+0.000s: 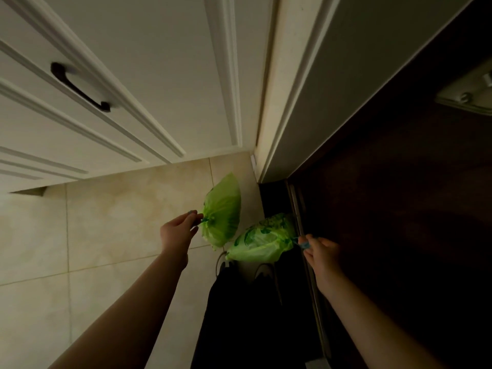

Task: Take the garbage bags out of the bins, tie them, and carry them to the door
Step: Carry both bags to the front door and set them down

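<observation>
Hanging beside the dark door (pixel 399 209): two green garbage bags (pixel 222 211), (pixel 262 239), soft, seemingly light. Left hand (pixel 177 230) and right hand (pixel 323 253) each pinch a cinched drawstring neck, the soundest hold.

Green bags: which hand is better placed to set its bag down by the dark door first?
Right. The right hand holds its bag right beside the dark door; the left hand's bag hangs farther away.
</observation>
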A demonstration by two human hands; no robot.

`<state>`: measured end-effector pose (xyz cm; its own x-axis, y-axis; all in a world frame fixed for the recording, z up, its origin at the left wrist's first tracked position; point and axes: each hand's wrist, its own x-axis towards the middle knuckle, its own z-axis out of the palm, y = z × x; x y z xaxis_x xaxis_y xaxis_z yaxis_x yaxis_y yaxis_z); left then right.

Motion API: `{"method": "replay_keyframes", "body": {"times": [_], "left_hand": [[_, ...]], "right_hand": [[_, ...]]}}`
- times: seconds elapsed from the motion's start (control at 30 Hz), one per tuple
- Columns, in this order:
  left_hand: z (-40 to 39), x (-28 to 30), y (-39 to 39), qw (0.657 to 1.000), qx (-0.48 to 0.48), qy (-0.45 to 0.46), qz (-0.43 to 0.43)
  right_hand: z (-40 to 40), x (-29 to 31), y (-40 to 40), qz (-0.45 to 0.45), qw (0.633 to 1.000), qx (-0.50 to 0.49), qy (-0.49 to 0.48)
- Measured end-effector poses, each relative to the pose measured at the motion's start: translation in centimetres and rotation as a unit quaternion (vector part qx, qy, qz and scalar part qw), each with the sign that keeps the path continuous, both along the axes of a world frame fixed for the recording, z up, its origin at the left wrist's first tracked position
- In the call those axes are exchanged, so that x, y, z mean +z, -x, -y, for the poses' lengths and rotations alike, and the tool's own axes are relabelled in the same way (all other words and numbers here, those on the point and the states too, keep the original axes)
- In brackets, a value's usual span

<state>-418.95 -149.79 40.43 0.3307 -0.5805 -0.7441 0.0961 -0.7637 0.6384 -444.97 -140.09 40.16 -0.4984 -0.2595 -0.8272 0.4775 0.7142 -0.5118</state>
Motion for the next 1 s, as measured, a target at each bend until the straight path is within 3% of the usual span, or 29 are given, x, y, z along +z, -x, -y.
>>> {"method": "replay_keyframes", "body": {"times": [0.37,0.67,1.0], "left_hand": [[6.3,-3.3,3.8,0.995,-0.087,0.036,0.035],[11.9,-7.6,5.2,0.965,-0.225,0.095,0.092],[16.8,-8.8,7.1,0.959,-0.218,0.159,0.081]], "right_hand": [[6.5,-4.1,1.9,0.035,0.998,0.002,0.052],[15.1,-8.1,2.3,0.028,0.988,0.088,0.122],[19.8,-10.0,6.4,-0.030,0.989,0.004,0.142]]}}
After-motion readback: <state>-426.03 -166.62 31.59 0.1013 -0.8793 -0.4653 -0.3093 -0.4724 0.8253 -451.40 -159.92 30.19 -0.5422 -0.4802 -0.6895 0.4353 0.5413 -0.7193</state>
